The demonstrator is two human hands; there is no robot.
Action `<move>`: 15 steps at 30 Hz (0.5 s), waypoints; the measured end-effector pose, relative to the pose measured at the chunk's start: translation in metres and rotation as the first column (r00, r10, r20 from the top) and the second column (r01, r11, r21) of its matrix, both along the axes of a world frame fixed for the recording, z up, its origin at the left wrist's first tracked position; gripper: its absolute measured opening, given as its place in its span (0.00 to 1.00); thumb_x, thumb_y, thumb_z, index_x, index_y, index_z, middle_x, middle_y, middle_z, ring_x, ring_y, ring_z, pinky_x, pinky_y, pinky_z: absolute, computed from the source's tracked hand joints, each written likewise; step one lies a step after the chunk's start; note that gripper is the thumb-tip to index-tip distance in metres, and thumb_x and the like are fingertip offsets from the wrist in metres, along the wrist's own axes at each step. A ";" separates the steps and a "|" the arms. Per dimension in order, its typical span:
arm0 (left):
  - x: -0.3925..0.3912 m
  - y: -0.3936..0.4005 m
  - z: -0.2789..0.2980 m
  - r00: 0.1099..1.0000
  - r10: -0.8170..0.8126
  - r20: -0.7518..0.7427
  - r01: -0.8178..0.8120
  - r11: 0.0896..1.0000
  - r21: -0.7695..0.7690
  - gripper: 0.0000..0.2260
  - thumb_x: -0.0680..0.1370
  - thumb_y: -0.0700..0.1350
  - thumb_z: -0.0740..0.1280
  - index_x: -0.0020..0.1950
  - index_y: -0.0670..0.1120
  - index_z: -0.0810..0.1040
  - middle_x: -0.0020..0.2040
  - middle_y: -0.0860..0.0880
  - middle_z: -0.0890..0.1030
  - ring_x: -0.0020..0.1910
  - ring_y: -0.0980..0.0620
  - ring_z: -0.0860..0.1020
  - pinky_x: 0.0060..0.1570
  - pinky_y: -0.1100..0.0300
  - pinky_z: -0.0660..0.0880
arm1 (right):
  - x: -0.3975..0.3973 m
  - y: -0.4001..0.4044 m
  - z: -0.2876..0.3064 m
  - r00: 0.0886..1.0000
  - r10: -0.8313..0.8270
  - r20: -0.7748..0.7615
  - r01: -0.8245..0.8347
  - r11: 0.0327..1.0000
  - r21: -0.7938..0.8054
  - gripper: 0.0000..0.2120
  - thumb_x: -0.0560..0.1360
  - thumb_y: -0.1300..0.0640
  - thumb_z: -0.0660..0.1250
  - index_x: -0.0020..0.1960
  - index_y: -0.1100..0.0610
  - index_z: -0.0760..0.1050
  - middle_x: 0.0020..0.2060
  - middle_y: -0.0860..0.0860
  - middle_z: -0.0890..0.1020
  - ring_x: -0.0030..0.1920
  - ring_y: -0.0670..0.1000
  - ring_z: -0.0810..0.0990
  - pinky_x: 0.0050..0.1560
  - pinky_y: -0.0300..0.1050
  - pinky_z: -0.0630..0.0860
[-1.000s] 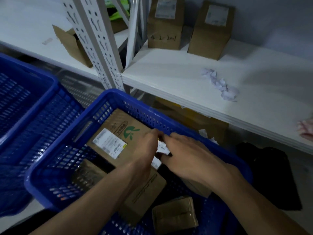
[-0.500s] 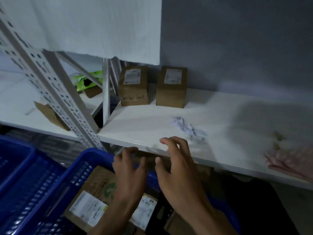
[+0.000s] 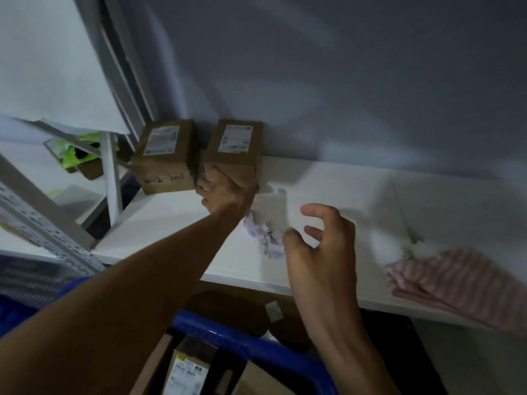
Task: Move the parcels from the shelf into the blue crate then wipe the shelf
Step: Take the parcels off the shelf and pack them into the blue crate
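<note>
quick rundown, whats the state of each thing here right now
left hand: gripping the right box's front lower corner
right hand: open, fingers curled, above the shelf
right box: upright on the shelf, being grasped
left box: upright, untouched
crumpled paper: loose on the shelf
striped cloth: folded, at the shelf edge
blue crate: holds parcels

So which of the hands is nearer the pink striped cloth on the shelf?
Right. The right hand hovers open left of the pink striped cloth; the left hand is farther left, on a parcel.
</note>
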State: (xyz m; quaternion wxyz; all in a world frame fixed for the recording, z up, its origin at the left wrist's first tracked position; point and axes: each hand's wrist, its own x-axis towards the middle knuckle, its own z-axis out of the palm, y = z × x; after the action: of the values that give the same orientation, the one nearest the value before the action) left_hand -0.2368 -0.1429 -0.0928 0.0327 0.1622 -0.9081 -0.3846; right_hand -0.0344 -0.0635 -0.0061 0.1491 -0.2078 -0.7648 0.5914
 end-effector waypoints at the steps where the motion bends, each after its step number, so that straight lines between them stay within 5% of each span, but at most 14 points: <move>1: -0.006 0.005 -0.002 1.000 -0.005 -0.017 0.005 1.000 -0.011 0.49 0.68 0.60 0.74 0.79 0.47 0.50 0.76 0.38 0.56 0.74 0.36 0.58 0.72 0.43 0.61 | -0.001 0.008 0.001 1.000 -0.009 0.006 0.009 1.000 -0.010 0.14 0.76 0.58 0.67 0.58 0.46 0.72 0.58 0.41 0.67 0.53 0.38 0.74 0.41 0.15 0.66; 15: -0.071 0.021 0.005 0.994 -0.045 0.095 0.061 0.983 -0.172 0.55 0.67 0.61 0.76 0.81 0.49 0.44 0.80 0.36 0.42 0.78 0.34 0.44 0.74 0.40 0.54 | -0.013 0.036 -0.006 0.993 -0.002 0.119 0.003 1.000 -0.013 0.13 0.77 0.56 0.66 0.56 0.41 0.69 0.59 0.38 0.64 0.43 0.24 0.69 0.38 0.17 0.66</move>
State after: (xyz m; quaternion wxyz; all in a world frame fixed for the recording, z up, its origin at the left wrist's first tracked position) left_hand -0.3078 -0.1220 -0.0880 -0.0046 0.1517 -0.9430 -0.2963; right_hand -0.0476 -0.0278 -0.0116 0.1027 -0.2446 -0.7682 0.5826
